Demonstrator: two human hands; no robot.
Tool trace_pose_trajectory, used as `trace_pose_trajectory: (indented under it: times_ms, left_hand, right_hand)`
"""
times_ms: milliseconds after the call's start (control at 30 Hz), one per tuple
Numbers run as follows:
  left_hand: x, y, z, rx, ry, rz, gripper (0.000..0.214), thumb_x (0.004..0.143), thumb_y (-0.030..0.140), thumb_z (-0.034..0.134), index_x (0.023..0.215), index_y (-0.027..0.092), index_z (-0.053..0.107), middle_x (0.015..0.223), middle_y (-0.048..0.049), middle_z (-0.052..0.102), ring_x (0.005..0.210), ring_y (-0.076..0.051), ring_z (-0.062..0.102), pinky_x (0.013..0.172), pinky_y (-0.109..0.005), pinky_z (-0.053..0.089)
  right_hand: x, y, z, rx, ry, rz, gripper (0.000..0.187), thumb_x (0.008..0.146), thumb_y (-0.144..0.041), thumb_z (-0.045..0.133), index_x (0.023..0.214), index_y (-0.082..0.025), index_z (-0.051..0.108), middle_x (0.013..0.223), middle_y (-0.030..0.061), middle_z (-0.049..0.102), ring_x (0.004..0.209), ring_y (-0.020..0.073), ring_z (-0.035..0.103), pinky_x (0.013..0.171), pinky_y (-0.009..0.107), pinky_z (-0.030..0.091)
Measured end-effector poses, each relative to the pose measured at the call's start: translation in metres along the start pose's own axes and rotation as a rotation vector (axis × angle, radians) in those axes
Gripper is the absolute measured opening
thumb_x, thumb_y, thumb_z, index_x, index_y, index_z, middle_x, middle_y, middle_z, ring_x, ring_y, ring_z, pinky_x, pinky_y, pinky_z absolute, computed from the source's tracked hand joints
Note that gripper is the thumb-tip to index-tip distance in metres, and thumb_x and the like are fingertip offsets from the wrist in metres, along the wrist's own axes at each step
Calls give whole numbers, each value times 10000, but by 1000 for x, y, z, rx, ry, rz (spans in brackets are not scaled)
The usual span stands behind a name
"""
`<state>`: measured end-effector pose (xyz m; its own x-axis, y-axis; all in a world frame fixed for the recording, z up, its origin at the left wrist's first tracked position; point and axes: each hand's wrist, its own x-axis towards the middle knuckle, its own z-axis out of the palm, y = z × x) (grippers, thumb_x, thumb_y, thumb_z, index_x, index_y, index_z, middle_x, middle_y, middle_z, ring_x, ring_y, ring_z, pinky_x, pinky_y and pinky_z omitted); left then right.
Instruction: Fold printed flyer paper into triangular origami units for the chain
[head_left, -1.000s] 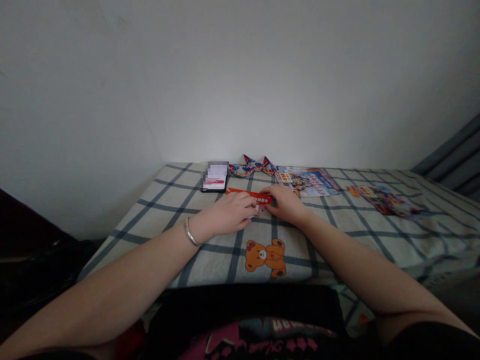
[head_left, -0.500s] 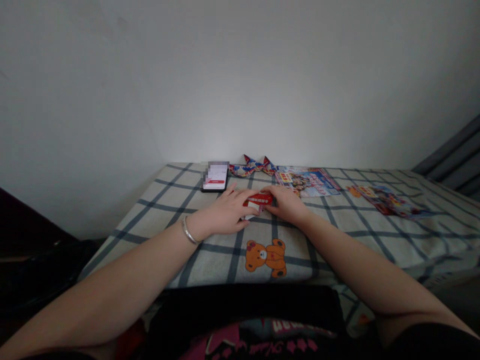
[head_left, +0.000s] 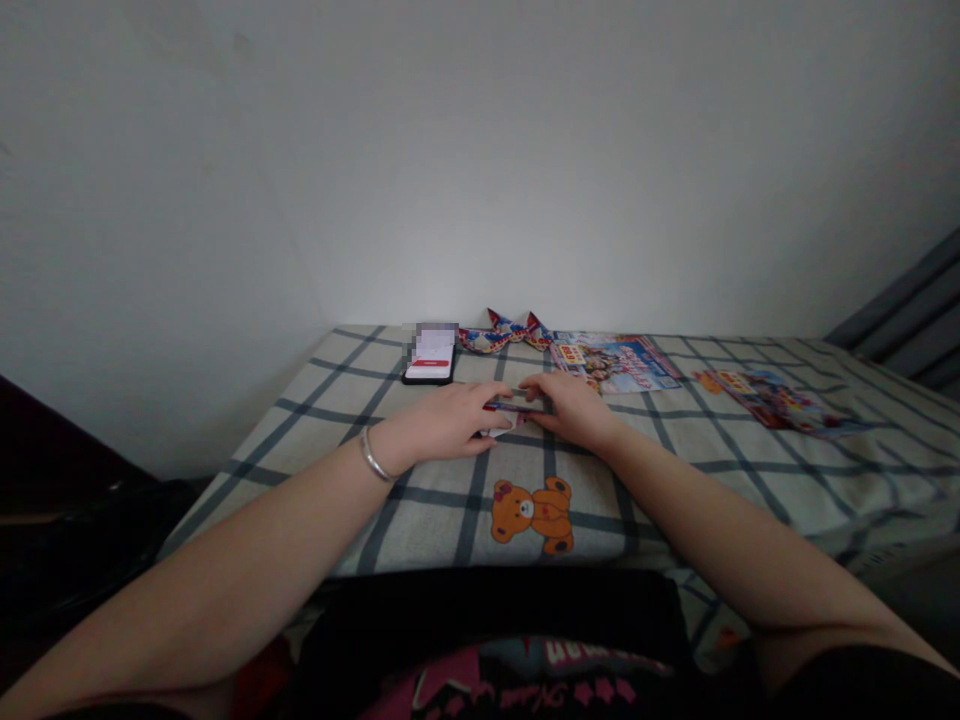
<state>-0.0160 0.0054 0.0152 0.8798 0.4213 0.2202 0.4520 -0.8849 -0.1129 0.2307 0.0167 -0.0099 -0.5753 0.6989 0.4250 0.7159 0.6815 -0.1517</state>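
Between my two hands is a small piece of folded printed paper (head_left: 511,407), red and dark on its edge with white showing below. My left hand (head_left: 450,422), with a silver bangle at its wrist, grips the left end with curled fingers. On the other end, my right hand (head_left: 570,408) pinches the paper between thumb and fingers. The paper is seen nearly edge-on, and the fingers cover both its ends. Both hands are low over the checked cloth (head_left: 420,535).
Beyond my left hand lies a phone (head_left: 431,366) with its screen lit. Beside it, a folded, pointed strip of patterned paper (head_left: 504,334) rests near the wall (head_left: 480,180). Two colourful printed sheets, a nearer-centre flyer (head_left: 626,363) and a right-hand flyer (head_left: 784,402), lie flat.
The paper has tilted from showing its red face to nearly edge-on. My left hand's fingers have drawn in and curled more. My right hand has barely moved.
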Motion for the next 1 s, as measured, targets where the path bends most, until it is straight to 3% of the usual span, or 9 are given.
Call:
trace_pose_trajectory:
  times_ms: [333,567,733,900,1000]
  left_hand:
    - [1,-3,7,50,12,-10,312,939,299,540,1242,235,574,1288,-80,542,994,-203,621,855,-338,503]
    - [6,2,11,-45,70,-171,229,982,312,458,1136,162,537,1090,-75,615,954,-183,624,815,-287,491]
    - [9,4,11,-62,85,-283,207,996,341,428,1068,178,533,940,-47,654,834,-178,646,710,-271,478]
    - [9,5,14,-105,128,-325,227,1009,340,402,1106,183,534,913,-48,680,787,-184,665,683,-274,477]
    - [9,6,14,-92,145,-403,287,1006,288,387,1251,176,486,890,-59,693,750,-192,670,659,-279,481]
  right_hand:
    - [-1,-2,-3,-7,-27,-46,340,816,-234,691,1131,-204,568,1025,57,688,966,225,611,842,350,453]
    - [0,-3,-3,-52,-40,-44,341,811,-259,697,1128,-204,581,1013,56,697,958,231,627,835,351,457]
    - [2,-2,-1,-124,-14,-55,199,853,-245,644,1048,-209,639,999,65,706,948,227,633,825,341,443]
    - [3,-2,-2,-167,33,-37,99,874,-225,586,909,-212,678,903,53,712,879,217,631,776,327,433]
    - [2,-2,-4,-142,72,7,113,873,-214,572,904,-209,681,876,45,713,846,210,631,767,323,439]
